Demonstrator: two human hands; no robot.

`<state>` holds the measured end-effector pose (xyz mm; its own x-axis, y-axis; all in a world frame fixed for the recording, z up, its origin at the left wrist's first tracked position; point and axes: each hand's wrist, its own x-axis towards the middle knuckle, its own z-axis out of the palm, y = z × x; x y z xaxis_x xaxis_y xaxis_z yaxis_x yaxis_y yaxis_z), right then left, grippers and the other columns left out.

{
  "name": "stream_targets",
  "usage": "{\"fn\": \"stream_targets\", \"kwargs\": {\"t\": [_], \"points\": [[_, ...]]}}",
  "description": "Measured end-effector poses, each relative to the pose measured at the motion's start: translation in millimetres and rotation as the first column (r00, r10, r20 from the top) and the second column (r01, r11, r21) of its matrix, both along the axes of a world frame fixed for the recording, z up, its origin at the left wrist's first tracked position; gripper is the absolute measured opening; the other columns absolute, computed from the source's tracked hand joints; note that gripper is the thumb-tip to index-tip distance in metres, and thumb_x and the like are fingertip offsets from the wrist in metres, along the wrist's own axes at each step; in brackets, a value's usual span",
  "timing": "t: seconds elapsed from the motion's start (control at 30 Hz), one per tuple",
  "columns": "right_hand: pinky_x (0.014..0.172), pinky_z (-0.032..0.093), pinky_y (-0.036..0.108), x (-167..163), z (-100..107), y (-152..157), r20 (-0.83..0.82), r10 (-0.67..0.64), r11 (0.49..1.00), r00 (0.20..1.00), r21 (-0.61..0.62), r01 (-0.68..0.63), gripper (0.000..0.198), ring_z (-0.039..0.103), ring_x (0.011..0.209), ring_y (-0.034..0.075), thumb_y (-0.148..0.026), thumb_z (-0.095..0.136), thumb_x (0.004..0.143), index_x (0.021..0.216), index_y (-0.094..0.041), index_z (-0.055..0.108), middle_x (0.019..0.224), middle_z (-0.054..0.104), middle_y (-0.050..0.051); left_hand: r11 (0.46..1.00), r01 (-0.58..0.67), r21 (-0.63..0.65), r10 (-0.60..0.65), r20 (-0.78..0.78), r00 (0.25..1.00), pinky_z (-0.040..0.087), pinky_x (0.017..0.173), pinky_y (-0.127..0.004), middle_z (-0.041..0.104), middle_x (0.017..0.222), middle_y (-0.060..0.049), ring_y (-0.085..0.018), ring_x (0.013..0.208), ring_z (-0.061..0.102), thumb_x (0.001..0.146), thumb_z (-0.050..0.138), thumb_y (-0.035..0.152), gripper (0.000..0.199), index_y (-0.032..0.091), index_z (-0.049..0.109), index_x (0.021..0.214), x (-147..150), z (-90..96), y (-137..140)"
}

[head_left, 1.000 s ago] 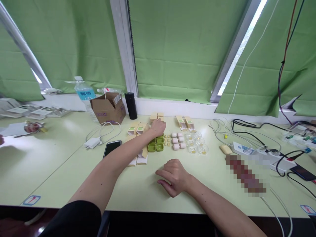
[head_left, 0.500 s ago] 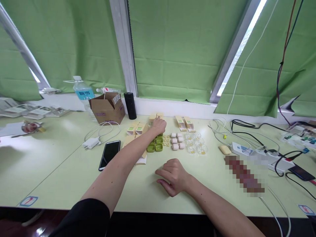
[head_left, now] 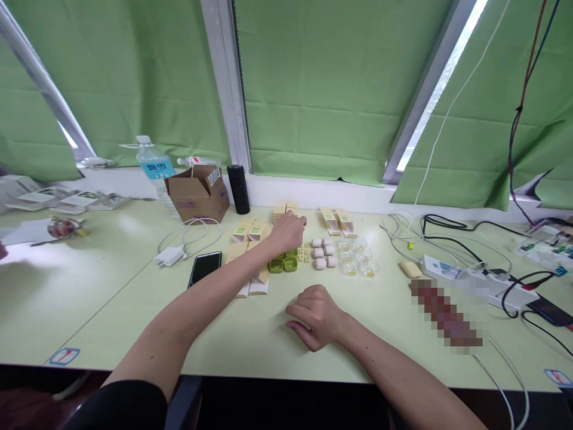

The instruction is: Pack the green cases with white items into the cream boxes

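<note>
My left hand (head_left: 289, 232) reaches over the far part of a group of small olive-green square cups (head_left: 290, 263). Its fingertips point away and down and are hidden, so what they touch cannot be seen. Just beyond it stand small tan cartons (head_left: 280, 211). My right hand (head_left: 316, 316) rests near the table's front, loosely curled, with the thumb apart from the fingers and nothing in it. To the right of the cups lie tiny yellow pieces (head_left: 306, 252), pale pink rounded pieces (head_left: 319, 263) and clear plastic cups (head_left: 349, 269). More tan cartons (head_left: 240, 233) are partly behind my left arm.
A phone (head_left: 206, 266), a white charger (head_left: 170, 256), a cardboard box (head_left: 197, 197), a large bottle (head_left: 156, 170) and a black cylinder (head_left: 239, 190) stand left. Two cartons (head_left: 330, 222) stand at the back. On the right are a power strip (head_left: 441, 267) and tangled cables.
My left hand has shifted slightly to the right and nearer to me, away from the back cartons and over the green cups. My right hand keeps almost the same place and pose.
</note>
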<state>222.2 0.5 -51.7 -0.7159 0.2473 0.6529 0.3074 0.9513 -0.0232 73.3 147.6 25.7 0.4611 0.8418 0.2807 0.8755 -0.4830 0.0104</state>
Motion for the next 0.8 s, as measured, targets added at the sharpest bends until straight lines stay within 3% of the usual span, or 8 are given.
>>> {"fn": "stream_targets", "kwargs": {"t": [0.13, 0.3, 0.47, 0.6, 0.8], "points": [[0.053, 0.015, 0.031, -0.5, -4.9, 0.9, 0.102, -0.034, 0.999, 0.994, -0.039, 0.038, 0.024, 0.033, 0.045, 0.012, -0.029, 0.049, 0.088, 0.066, -0.021, 0.052, 0.051, 0.047, -0.003, 0.985, 0.151, 0.088, -0.157, 0.073, 0.985, 0.041, 0.075, -0.039, 0.068, 0.080, -0.012, -0.029, 0.090, 0.058, 0.098, 0.046, 0.017, 0.024, 0.016, 0.069, 0.093, -25.0, -4.8, -62.0], [0.055, 0.013, 0.030, 0.0, -10.2, 3.3, 0.208, -0.079, 0.991, 0.975, -0.086, 0.099, 0.024, 0.034, 0.046, 0.011, -0.031, 0.051, 0.087, 0.065, -0.020, 0.050, 0.053, 0.052, -0.002, 0.978, 0.194, 0.080, -0.195, 0.013, 0.981, 0.038, 0.066, -0.037, 0.065, 0.073, -0.008, -0.026, 0.076, 0.056, 0.098, 0.046, 0.017, 0.025, 0.017, 0.066, 0.083, -53.8, -36.7, -112.2], [0.056, 0.015, 0.029, 2.6, -10.7, 5.8, 0.259, -0.112, 0.979, 0.959, -0.139, 0.152, 0.021, 0.034, 0.047, 0.011, -0.029, 0.052, 0.085, 0.067, -0.020, 0.053, 0.052, 0.053, -0.002, 0.976, 0.184, 0.118, -0.185, -0.002, 0.983, 0.043, 0.075, -0.040, 0.070, 0.087, -0.012, -0.028, 0.090, 0.057, 0.097, 0.047, 0.011, 0.023, 0.015, 0.067, 0.086, -61.1, -65.4, -112.2], [0.056, 0.016, 0.029, 5.0, -8.8, 7.3, 0.276, -0.120, 0.967, 0.954, -0.186, 0.176, 0.020, 0.034, 0.047, 0.011, -0.028, 0.053, 0.085, 0.067, -0.019, 0.054, 0.052, 0.054, -0.002, 0.973, 0.168, 0.158, -0.160, -0.061, 0.985, 0.042, 0.076, -0.040, 0.067, 0.090, -0.014, -0.029, 0.092, 0.054, 0.092, 0.051, 0.004, 0.020, 0.014, 0.068, 0.089, -55.8, -74.7, -104.9], [0.056, 0.019, 0.028, 3.8, -4.9, 6.6, 0.292, -0.103, 0.965, 0.951, -0.203, 0.168, 0.020, 0.038, 0.048, 0.011, -0.028, 0.053, 0.086, 0.068, -0.019, 0.056, 0.054, 0.058, -0.001, 0.965, 0.115, 0.236, -0.088, -0.123, 0.989, 0.040, 0.084, -0.043, 0.064, 0.103, -0.016, -0.032, 0.104, 0.052, 0.091, 0.050, 0.003, 0.036, 0.012, 0.064, 0.122, -44.5, -76.0, -102.7]]}}
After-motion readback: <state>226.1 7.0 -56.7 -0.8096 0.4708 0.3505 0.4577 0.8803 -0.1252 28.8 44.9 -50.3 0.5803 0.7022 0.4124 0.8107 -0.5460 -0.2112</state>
